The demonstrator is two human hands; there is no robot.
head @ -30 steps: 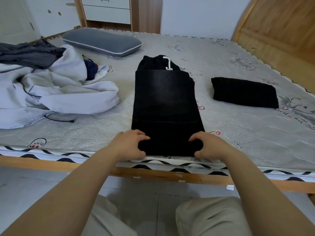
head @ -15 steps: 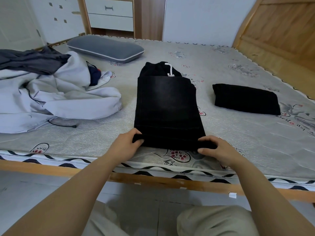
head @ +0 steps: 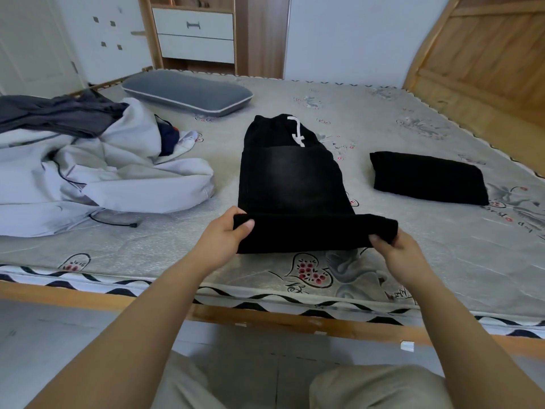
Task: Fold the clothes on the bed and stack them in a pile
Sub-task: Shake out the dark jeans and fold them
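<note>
While we hold the near hem of the black trousers point(head: 290, 178) lifted off the mattress point(head: 427, 249), the left hand point(head: 227, 234) pinching one corner and the right hand point(head: 393, 247) pinching the other, the rest of the garment lies flat in the middle of the bed with its white drawstring point(head: 296, 131) at the far end. The risk, as we judge it, is an uneven fold: if one hand travels further than the other, the hem will land skewed across the waistband. The cloth sags between our grips, so it could bunch or double under itself as we carry it forward. The layers beneath might also drag and spread apart. A folded black garment point(head: 427, 178) waits to the right, well apart, and a sloppy bundle would sit badly on it. The loose grey and white clothes point(head: 88, 172) heaped at the left are not yet folded.
</note>
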